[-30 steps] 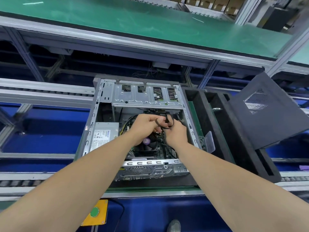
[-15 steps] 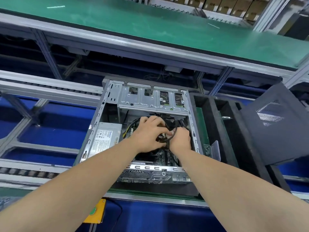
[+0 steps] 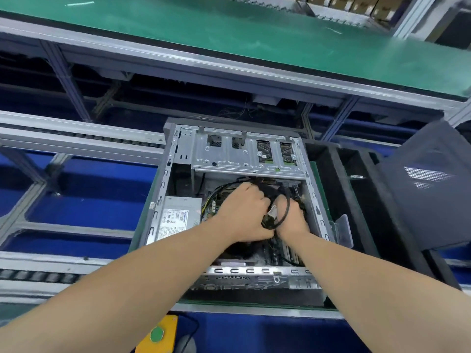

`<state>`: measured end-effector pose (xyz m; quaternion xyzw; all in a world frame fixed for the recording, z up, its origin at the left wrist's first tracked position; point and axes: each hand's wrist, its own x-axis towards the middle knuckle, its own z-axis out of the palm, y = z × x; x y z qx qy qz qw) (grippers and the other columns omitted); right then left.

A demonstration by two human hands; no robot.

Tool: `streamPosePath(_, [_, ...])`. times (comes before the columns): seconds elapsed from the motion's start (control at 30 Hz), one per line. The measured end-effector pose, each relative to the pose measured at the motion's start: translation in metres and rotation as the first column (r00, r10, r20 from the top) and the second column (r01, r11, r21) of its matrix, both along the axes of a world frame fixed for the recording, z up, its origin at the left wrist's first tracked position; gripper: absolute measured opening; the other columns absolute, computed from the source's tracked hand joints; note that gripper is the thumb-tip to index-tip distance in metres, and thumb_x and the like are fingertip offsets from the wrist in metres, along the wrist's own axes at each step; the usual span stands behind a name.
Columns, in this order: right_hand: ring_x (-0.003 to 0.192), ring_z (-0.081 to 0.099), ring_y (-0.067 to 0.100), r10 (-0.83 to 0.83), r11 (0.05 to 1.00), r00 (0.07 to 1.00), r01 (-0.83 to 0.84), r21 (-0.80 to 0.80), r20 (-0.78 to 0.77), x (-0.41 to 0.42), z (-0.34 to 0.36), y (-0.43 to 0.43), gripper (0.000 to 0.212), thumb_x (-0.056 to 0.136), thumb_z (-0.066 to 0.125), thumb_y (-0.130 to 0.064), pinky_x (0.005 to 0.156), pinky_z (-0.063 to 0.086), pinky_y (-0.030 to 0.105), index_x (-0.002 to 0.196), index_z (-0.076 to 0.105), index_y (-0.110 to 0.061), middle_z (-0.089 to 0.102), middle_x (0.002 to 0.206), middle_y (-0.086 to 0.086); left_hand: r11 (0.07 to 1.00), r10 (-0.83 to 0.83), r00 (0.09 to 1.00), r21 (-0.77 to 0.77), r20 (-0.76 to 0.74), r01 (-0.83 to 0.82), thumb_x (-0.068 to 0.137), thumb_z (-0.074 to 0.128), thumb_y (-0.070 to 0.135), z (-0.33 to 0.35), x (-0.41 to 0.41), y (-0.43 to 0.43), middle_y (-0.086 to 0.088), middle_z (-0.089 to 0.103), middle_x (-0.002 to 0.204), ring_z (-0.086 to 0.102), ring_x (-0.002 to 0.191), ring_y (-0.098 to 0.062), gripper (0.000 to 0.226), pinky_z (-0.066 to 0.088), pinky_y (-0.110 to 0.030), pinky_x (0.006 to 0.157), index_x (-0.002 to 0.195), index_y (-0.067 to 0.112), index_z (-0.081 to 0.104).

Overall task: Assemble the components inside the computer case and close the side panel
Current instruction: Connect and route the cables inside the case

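An open computer case (image 3: 163, 189) lies on its side with its inside facing up. Both my hands are inside it over the motherboard. My left hand (image 3: 243, 212) and my right hand (image 3: 291, 217) are side by side, fingers curled round a looped black cable (image 3: 286, 203) with a black connector (image 3: 267, 221) at its end. A silver power supply (image 3: 178, 216) sits at the case's left. The drive cage (image 3: 244, 155) spans the far end. The dark side panel (image 3: 423, 189) leans tilted at the right, off the case.
A black foam tray (image 3: 356, 212) with slots stands right of the case. A green conveyor belt (image 3: 229, 29) runs across the far side. Roller rails (image 3: 76, 138) pass at left. A yellow box with a green button (image 3: 158, 335) is at the near edge.
Both hands have moved lower in the case, toward me, bringing the cable loop and connector with them. The camera has shifted closer and slightly left.
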<state>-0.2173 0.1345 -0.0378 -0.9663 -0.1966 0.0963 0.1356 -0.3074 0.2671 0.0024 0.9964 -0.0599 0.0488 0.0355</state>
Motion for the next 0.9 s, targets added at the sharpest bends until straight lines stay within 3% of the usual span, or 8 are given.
streamPosePath(0.1, [0.087, 0.063, 0.028, 0.061, 0.996, 0.997, -0.058, -0.066, 0.051, 0.002, 0.003, 0.005, 0.015, 0.099, 0.047, 0.001, 0.067, 0.046, 0.035, 0.101, 0.056, -0.010, 0.061, 0.095, 0.010, 0.996, 0.085, 0.990, -0.013, -0.115, -0.087, 0.081, 0.059, 0.065, -0.011, -0.004, -0.011, -0.006, 0.066, 0.107, 0.059, 0.105, -0.029, 0.059, 0.033, -0.047, 0.107, 0.114, 0.016, 0.053])
streamPosePath(0.17, [0.082, 0.059, 0.028, 0.083, 0.990, 0.992, -0.072, -0.119, 0.090, 0.006, 0.003, 0.006, 0.013, 0.100, 0.046, -0.002, 0.065, 0.043, 0.036, 0.098, 0.056, -0.010, 0.058, 0.090, 0.006, 0.991, 0.109, 0.983, -0.059, -0.148, -0.119, 0.084, 0.062, 0.062, -0.016, -0.004, -0.011, -0.008, 0.065, 0.113, 0.057, 0.110, -0.031, 0.061, 0.029, -0.050, 0.109, 0.122, 0.016, 0.048])
streamPosePath(0.27, [0.076, 0.054, 0.026, 0.051, 0.983, 0.990, -0.025, -0.184, 0.134, 0.007, 0.005, 0.008, 0.011, 0.099, 0.049, -0.003, 0.063, 0.040, 0.034, 0.094, 0.053, -0.013, 0.056, 0.085, 0.004, 0.995, 0.083, 0.982, -0.034, -0.168, -0.090, 0.090, 0.050, 0.070, -0.020, -0.002, -0.005, -0.011, 0.060, 0.119, 0.053, 0.115, -0.032, 0.061, 0.024, -0.054, 0.109, 0.130, 0.025, 0.055])
streamPosePath(0.33, [0.084, 0.062, 0.027, 0.105, 0.964, 0.983, -0.064, -0.257, 0.148, 0.005, 0.006, 0.008, 0.012, 0.095, 0.054, -0.003, 0.066, 0.045, 0.033, 0.102, 0.057, -0.012, 0.063, 0.096, 0.008, 0.992, 0.104, 0.973, -0.047, -0.205, -0.116, 0.086, 0.048, 0.077, -0.021, 0.001, -0.003, -0.010, 0.060, 0.119, 0.052, 0.115, -0.031, 0.065, 0.023, -0.053, 0.106, 0.131, 0.030, 0.056])
streamPosePath(0.47, [0.097, 0.069, 0.032, 0.160, 0.932, 0.982, -0.116, -0.343, 0.101, 0.009, 0.006, 0.007, 0.018, 0.092, 0.062, -0.006, 0.069, 0.050, 0.036, 0.109, 0.061, -0.011, 0.068, 0.105, 0.011, 0.958, 0.184, 0.927, -0.151, -0.326, -0.243, 0.063, 0.065, 0.086, -0.017, 0.016, 0.001, 0.001, 0.066, 0.099, 0.057, 0.103, -0.026, 0.078, 0.028, -0.048, 0.095, 0.116, 0.030, 0.053])
streamPosePath(0.67, [0.078, 0.062, 0.034, 0.062, 0.963, 0.989, -0.023, -0.269, 0.137, 0.008, 0.002, 0.003, 0.017, 0.095, 0.047, -0.001, 0.062, 0.042, 0.035, 0.107, 0.053, -0.012, 0.056, 0.085, 0.010, 0.943, 0.238, 0.905, -0.140, -0.352, -0.302, 0.052, 0.058, 0.100, -0.024, 0.018, 0.002, 0.001, 0.064, 0.098, 0.054, 0.108, -0.024, 0.105, 0.026, -0.045, 0.094, 0.117, 0.018, 0.054])
streamPosePath(0.8, [0.089, 0.065, 0.036, 0.023, 0.978, 0.989, 0.008, -0.210, 0.146, 0.013, -0.003, 0.004, 0.025, 0.097, 0.044, -0.002, 0.066, 0.041, 0.035, 0.113, 0.060, -0.012, 0.062, 0.096, 0.012, 0.943, 0.238, 0.900, -0.136, -0.365, -0.304, 0.050, 0.057, 0.101, -0.022, 0.018, 0.002, 0.001, 0.053, 0.089, 0.054, 0.106, -0.025, 0.107, 0.024, -0.045, 0.092, 0.115, 0.016, 0.053])
streamPosePath(0.9, [0.106, 0.064, 0.037, -0.007, 0.983, 0.995, 0.025, -0.184, 0.097, 0.012, -0.008, 0.000, 0.025, 0.104, 0.043, -0.010, 0.076, 0.045, 0.038, 0.122, 0.060, -0.010, 0.065, 0.116, 0.014, 0.939, 0.228, 0.886, -0.150, -0.403, -0.310, 0.052, 0.061, 0.099, -0.020, 0.019, 0.003, 0.000, 0.059, 0.101, 0.052, 0.110, -0.024, 0.109, 0.025, -0.043, 0.091, 0.122, 0.015, 0.052])
